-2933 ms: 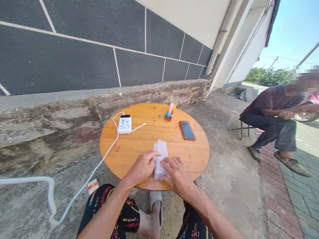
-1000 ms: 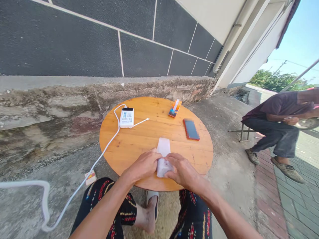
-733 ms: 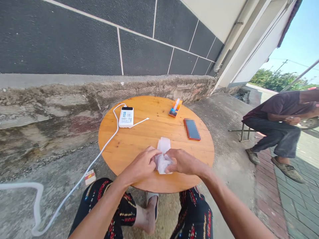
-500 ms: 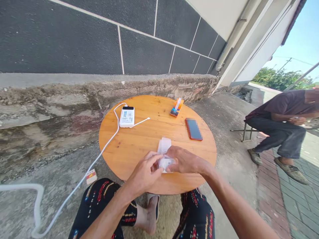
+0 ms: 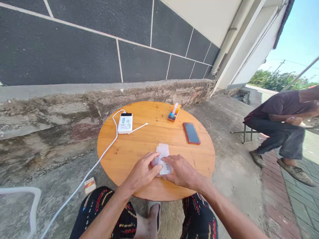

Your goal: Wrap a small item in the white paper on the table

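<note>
Head view: on the desk (image 5: pixel 139 144), near side, a packet (image 5: pixel 165 168), seemingly partly folded, is being pinched by left hand (image 5: pixel 142 170) and right hand (image 5: pixel 183 171); its far flap (image 5: pixel 163 149) is being left flat, tape (image 5: pixel 174 112) untouched.

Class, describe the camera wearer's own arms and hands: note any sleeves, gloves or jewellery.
The left hand and right hand wear no gloves, and no rings, watch or bracelet show. Both forearms are bare, with no sleeves in view. Below them are black trousers with red and yellowish markings.
</note>
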The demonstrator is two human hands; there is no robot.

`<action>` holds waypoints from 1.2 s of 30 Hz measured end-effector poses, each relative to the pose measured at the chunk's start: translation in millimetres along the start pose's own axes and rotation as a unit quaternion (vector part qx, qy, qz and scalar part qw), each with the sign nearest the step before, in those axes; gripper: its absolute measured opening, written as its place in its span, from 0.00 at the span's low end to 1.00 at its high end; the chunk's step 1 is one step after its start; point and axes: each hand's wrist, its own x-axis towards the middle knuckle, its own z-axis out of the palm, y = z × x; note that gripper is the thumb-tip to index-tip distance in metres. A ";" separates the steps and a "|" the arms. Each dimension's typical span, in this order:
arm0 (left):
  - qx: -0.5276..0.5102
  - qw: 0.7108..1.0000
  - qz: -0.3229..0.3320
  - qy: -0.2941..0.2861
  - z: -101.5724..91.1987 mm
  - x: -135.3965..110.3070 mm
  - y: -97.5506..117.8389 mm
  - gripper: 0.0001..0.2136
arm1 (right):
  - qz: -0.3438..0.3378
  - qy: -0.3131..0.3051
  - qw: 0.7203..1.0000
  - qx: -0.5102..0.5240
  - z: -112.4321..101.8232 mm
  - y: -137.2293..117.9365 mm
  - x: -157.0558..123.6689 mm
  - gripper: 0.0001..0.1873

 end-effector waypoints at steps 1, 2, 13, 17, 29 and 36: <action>-0.001 1.000 0.005 -0.014 -1.0 2.2 -0.9 0.19 | -0.002 -0.005 1.000 0.011 -2.8 1.0 0.8 0.20; -0.003 0.999 0.009 -0.031 -2.0 4.3 -1.5 0.19 | -0.005 -0.009 1.000 0.025 -5.8 1.6 1.2 0.21; -0.050 0.997 -0.007 -0.051 -5.4 8.8 -1.2 0.20 | 0.008 -0.162 0.960 0.228 -27.0 26.9 28.0 0.17; -0.031 0.999 -0.008 -0.021 -4.4 10.6 -6.2 0.19 | -0.021 -0.165 0.964 0.209 -29.5 30.9 41.4 0.16; 0.019 0.999 -0.026 0.013 3.9 26.1 2.3 0.17 | 0.072 -0.010 0.969 0.236 -10.9 48.0 26.7 0.23; 0.034 0.998 -0.037 0.021 5.3 25.4 -1.2 0.17 | 0.005 0.024 0.952 0.306 -1.2 48.0 21.2 0.20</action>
